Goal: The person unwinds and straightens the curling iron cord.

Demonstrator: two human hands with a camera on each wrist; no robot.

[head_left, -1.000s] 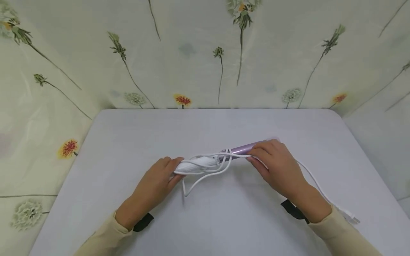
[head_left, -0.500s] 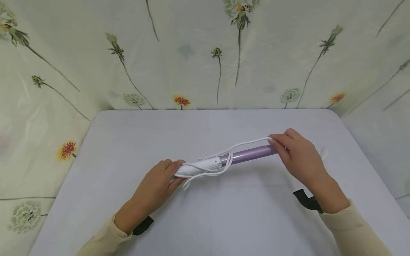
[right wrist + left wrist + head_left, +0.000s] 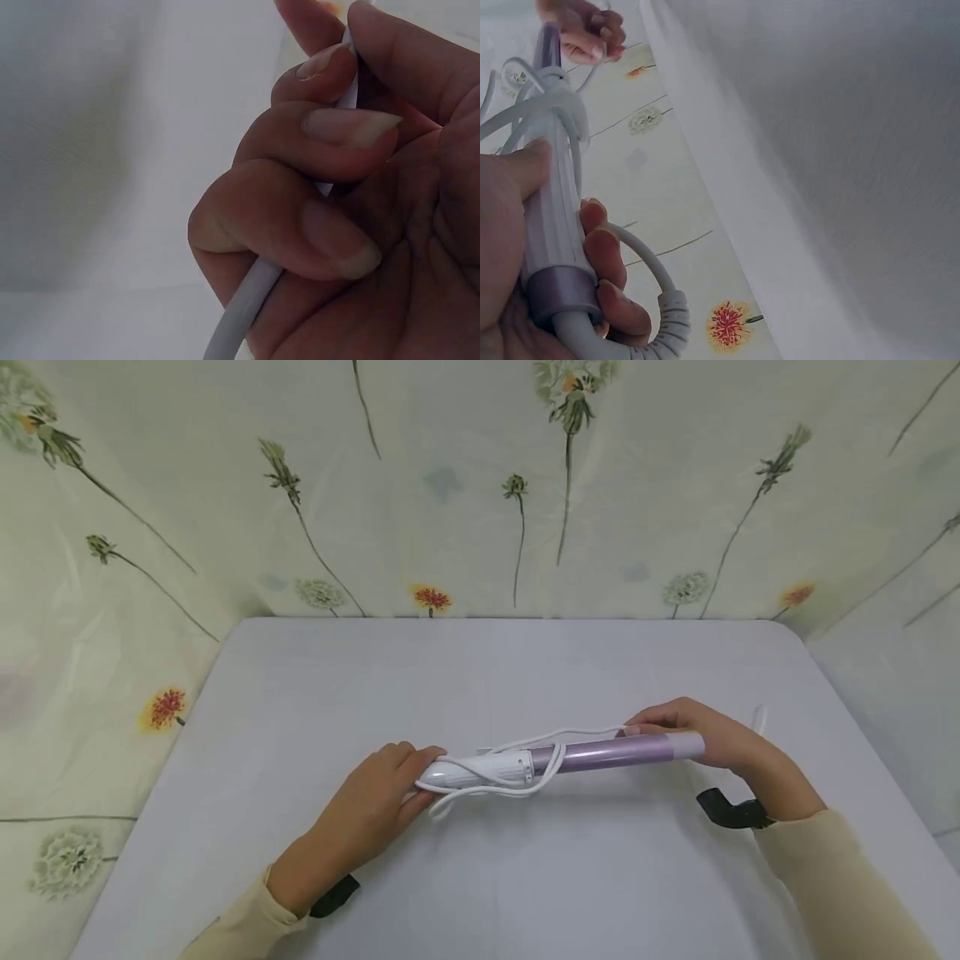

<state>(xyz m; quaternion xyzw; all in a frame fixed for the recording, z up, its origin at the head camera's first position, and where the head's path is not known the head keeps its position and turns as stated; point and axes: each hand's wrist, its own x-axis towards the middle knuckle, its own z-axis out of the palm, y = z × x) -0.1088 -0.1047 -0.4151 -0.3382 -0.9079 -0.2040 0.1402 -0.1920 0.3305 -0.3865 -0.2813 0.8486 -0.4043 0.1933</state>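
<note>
In the head view, a curling wand (image 3: pixel 600 755) is held crosswise above the white counter (image 3: pixel 480 668), its white handle (image 3: pixel 517 767) toward the left hand (image 3: pixel 375 802) and its purple barrel running toward the right hand (image 3: pixel 705 735). The left fingers grip the handle's end, while the right hand, just behind the barrel's pale tip, pinches a white cord (image 3: pixel 585 730) that loops around the handle and the near part of the barrel. Past the right wrist stands a small whitish piece (image 3: pixel 760 718), perhaps cord or plug, though it is too blurred to tell. Beige sleeves (image 3: pixel 840 877) cover the forearms, and a flower-printed sheet (image 3: pixel 450 527) rises behind the counter. In the left wrist view, thumb and curled fingers close around the ridged handle beside its purple end ring (image 3: pixel 564 292); the cord bends out through a ribbed collar (image 3: pixel 673 322), and the right hand appears farther along the wand. In the right wrist view, the fingers curl around the cord, which emerges below them.
</note>
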